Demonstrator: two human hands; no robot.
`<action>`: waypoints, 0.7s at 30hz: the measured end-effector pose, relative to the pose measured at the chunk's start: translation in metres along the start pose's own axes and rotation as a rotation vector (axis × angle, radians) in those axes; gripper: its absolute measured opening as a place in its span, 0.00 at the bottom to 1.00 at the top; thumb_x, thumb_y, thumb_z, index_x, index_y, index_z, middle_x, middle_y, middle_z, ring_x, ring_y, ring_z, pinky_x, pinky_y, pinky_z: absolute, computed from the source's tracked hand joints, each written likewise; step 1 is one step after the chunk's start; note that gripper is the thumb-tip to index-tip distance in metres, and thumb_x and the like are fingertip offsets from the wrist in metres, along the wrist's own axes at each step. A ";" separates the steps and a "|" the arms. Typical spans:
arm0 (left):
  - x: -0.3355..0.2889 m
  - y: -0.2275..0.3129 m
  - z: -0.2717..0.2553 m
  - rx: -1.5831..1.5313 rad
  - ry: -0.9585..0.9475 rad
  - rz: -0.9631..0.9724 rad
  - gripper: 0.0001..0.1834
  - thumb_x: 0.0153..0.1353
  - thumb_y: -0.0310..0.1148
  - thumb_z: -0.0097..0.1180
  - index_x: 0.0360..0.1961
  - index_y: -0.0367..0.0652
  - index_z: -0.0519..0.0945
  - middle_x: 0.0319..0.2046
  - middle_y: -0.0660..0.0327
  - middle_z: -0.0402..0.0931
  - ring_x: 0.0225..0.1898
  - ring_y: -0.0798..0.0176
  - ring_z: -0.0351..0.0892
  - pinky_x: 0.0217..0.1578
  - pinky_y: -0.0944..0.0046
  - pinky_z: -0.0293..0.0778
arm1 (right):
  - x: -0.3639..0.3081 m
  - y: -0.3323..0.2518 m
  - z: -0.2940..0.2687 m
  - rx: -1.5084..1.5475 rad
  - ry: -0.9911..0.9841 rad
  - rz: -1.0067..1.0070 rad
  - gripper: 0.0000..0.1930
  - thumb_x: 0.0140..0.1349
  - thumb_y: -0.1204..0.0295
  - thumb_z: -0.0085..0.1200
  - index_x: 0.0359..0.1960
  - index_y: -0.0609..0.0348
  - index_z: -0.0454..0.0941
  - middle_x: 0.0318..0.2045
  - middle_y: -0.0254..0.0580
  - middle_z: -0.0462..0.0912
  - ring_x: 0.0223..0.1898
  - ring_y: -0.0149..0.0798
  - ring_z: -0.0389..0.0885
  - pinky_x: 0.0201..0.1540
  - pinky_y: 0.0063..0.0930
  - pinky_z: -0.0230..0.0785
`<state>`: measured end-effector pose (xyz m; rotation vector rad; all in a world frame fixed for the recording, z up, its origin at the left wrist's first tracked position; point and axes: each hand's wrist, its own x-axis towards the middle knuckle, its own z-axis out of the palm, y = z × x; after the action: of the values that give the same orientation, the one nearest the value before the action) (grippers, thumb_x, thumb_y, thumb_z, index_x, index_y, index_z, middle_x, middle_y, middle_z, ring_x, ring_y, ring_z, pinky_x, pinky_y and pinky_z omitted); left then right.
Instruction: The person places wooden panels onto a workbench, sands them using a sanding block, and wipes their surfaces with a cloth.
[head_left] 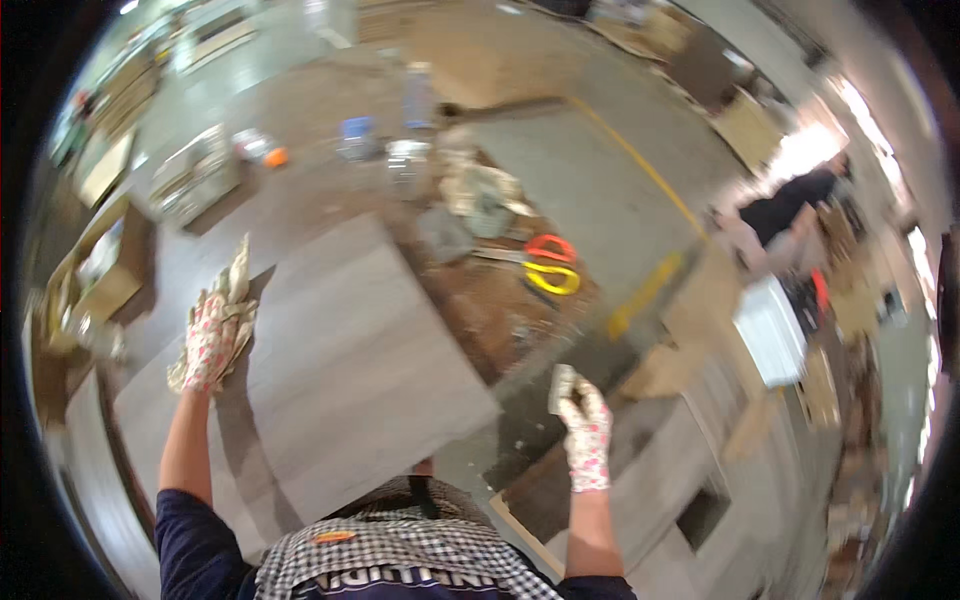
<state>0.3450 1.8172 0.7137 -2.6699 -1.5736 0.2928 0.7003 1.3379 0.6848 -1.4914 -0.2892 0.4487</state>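
Note:
My left hand (210, 340), in a white glove with a red pattern, presses a crumpled cream rag (241, 270) against a large grey wood-grain panel (340, 350). The rag bunches out around the fingers and below the palm. Beyond the panel's right edge, my right hand (586, 430), gloved alike, is raised with bent fingers closed on a small pale flat piece (561, 388). Blur hides what that piece is exactly. Scissors (545, 265) with red and yellow handles lie on the brown worktable (480, 335), past the panel's far right side.
Beside the scissors lies a crumpled pale cloth (485, 195). A clear jar (407, 165), a blue-topped container (357, 138) and an orange-capped bottle (262, 148) stand farther back. Open cardboard boxes (120, 260) sit left. Stacked boards (650, 470) are low at right; another person (785, 215) is beyond.

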 end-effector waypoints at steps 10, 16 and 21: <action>-0.117 -0.287 0.082 -0.142 0.232 -0.638 0.32 0.74 0.51 0.44 0.73 0.46 0.66 0.71 0.51 0.66 0.72 0.43 0.62 0.70 0.41 0.58 | 0.045 -0.039 0.180 -0.422 -0.529 -0.245 0.27 0.58 0.78 0.66 0.61 0.63 0.77 0.56 0.41 0.78 0.54 0.39 0.80 0.60 0.34 0.75; -0.212 -0.392 0.134 -0.742 0.615 -0.814 0.17 0.72 0.33 0.48 0.56 0.39 0.80 0.46 0.49 0.85 0.47 0.51 0.85 0.49 0.56 0.79 | 0.076 -0.040 0.354 -0.792 -0.680 -0.645 0.25 0.60 0.66 0.66 0.59 0.60 0.78 0.49 0.52 0.80 0.53 0.50 0.79 0.58 0.40 0.72; -0.313 -0.358 0.138 -1.679 0.676 -0.651 0.17 0.75 0.28 0.48 0.62 0.38 0.75 0.47 0.58 0.83 0.46 0.67 0.82 0.45 0.68 0.82 | 0.074 -0.032 0.448 -1.166 -0.624 -0.805 0.23 0.59 0.60 0.66 0.54 0.58 0.82 0.47 0.50 0.82 0.51 0.51 0.82 0.55 0.43 0.74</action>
<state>-0.1362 1.7098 0.6674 -1.7388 -2.6470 -2.5081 0.5668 1.7691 0.7402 -2.0980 -1.8038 0.0267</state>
